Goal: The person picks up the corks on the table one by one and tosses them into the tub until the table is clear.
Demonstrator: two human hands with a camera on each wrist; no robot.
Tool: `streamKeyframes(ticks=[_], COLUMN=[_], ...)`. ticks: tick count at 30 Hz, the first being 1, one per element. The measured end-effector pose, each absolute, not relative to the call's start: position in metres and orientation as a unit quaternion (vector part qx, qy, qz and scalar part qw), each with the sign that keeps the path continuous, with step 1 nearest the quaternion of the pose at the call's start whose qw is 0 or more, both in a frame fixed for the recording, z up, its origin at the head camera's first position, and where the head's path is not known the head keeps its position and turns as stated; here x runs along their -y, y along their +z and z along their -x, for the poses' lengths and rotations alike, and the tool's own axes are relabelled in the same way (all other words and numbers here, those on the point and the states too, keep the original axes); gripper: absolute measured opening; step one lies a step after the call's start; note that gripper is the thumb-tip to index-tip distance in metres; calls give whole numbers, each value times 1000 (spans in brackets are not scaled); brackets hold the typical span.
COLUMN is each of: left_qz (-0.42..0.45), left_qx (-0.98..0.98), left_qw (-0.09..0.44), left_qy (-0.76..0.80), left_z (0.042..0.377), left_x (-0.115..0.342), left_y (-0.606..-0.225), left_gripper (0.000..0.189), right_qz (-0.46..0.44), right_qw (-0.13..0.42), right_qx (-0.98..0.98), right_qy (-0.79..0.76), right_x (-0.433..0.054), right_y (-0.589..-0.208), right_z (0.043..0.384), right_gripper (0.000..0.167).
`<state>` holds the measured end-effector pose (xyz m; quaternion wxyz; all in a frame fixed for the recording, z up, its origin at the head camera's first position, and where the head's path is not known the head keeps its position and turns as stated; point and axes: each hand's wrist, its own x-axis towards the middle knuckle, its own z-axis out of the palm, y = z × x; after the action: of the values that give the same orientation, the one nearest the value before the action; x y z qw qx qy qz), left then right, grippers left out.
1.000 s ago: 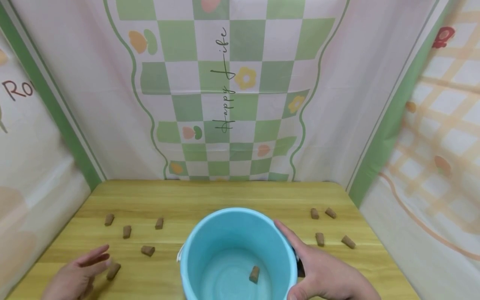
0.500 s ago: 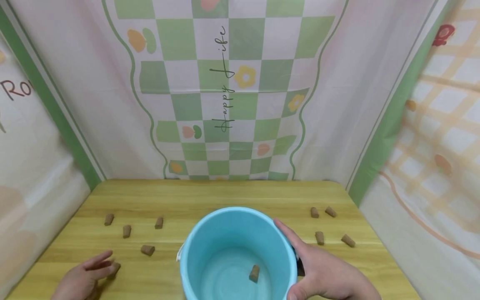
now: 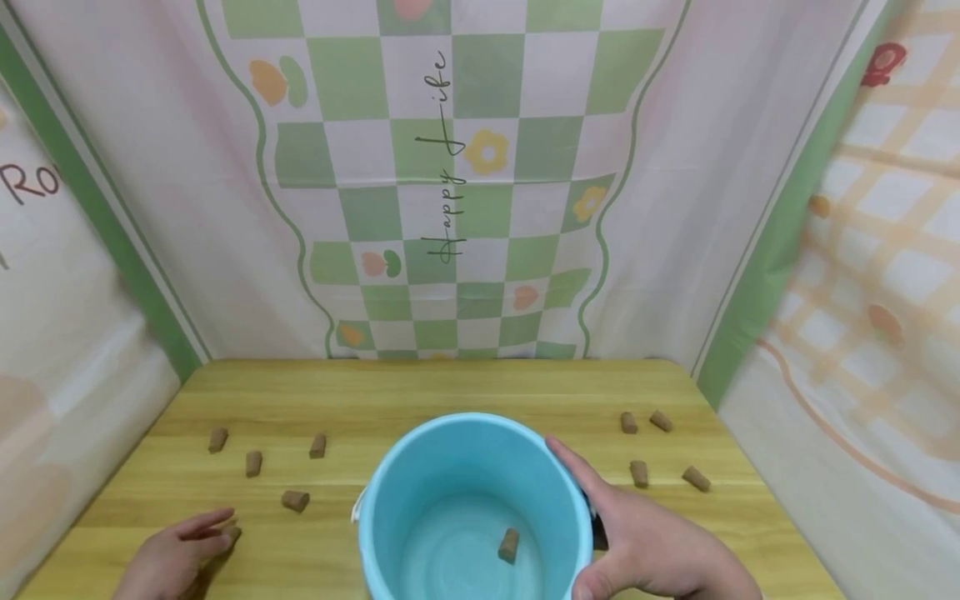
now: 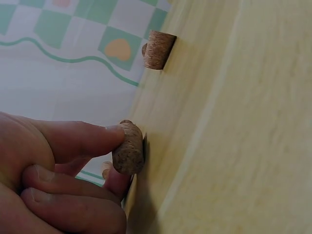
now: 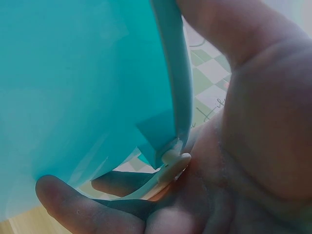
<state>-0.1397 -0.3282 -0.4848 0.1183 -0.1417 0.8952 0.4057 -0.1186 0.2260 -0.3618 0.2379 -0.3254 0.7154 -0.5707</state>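
1. The person's left hand [image 3: 174,560] is pinching a cork [image 4: 128,148] between thumb and fingertip at the near left of the wooden table [image 3: 420,392]; the wrist view is showing the cork lying against the tabletop, with the other fingers curled beneath it.
2. The right hand [image 3: 651,546] is gripping the right side of the blue bucket [image 3: 420,467], with the fingers wrapping around its outer wall and the thumb lying by the rim.
3. The bucket is standing upright on the table near the front edge, about in the middle, between the two hands.
4. One cork [image 3: 508,545] is lying on the bucket's bottom.
5. Four loose corks are lying on the table to the left of the bucket, the nearest [image 3: 296,500] just beyond the left hand.
6. Four more corks [image 3: 639,473] are lying to the right of the bucket, apart from the right hand.
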Motion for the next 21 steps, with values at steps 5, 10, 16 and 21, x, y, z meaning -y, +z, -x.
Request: streamKeyframes(ticks=[5, 10, 16, 21], left_qz=[136, 127, 113, 124], left_qx=[-899, -902, -914, -918], left_qw=[116, 112, 101, 104], left_qy=[399, 397, 377, 361], left_z=[141, 142, 141, 139], left_x=[327, 326, 327, 327], left_y=[-485, -484, -481, -481], left_gripper=[66, 71, 79, 62], right_qz=[324, 337, 321, 313], right_qw=[239, 224, 228, 226], right_qx=[-722, -735, -744, -751], right_qy=[-563, -544, -541, -536], right_x=[-227, -227, -229, -231], right_y=[-362, -362, -363, -365], right_z=[118, 118, 118, 120], right_gripper=[118, 118, 120, 122])
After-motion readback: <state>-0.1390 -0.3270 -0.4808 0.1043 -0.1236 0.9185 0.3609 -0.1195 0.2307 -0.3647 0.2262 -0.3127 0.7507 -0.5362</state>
